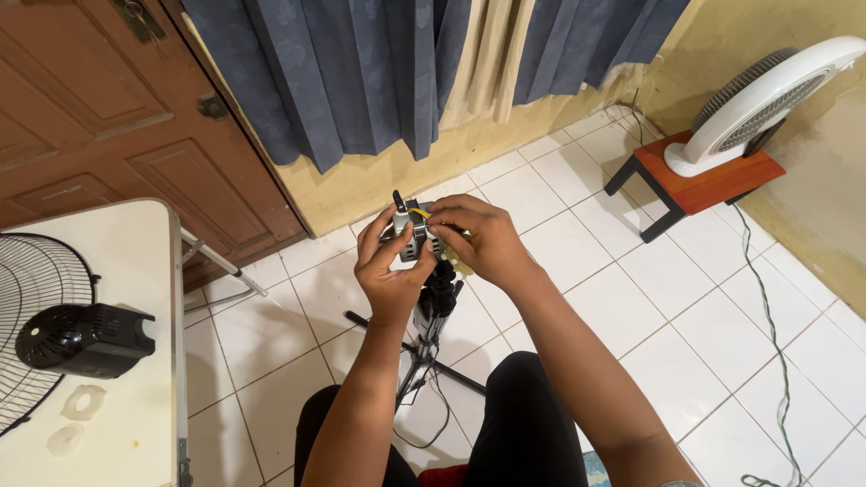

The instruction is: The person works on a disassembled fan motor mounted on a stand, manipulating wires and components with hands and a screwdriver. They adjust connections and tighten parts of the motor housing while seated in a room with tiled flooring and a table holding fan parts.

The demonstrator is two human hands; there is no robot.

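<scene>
Held between both hands, a small grey motor (pixel 413 236) with a black shaft and a yellow wire on top is kept in the air above the white tiled floor (pixel 613 298), in front of the person's knees. It is clasped from the left side by the left hand (pixel 390 266), whose fingers are curled around its body and whose thumb is laid against its front. The right hand (pixel 483 239) is closed over its right side, with the fingertips pinched at the top, next to the yellow wire. Most of the motor is covered by the fingers, so its lower part cannot be made out clearly.

Directly beneath the hands a black stand (pixel 431 325) with spread legs is seen on the floor, and a thin cable is trailed from it. A white table (pixel 135 361) is placed at the left; on it, near its left edge, a black wire fan guard (pixel 36 280) and a black motor housing (pixel 86 340) are laid, touching each other. A white fan (pixel 758 104) is propped on a small red stool (pixel 699 180) at the far right, beside the yellow wall. Blue curtains (pixel 379 72) are hung over the wall behind, next to a brown wooden door (pixel 117 117).
</scene>
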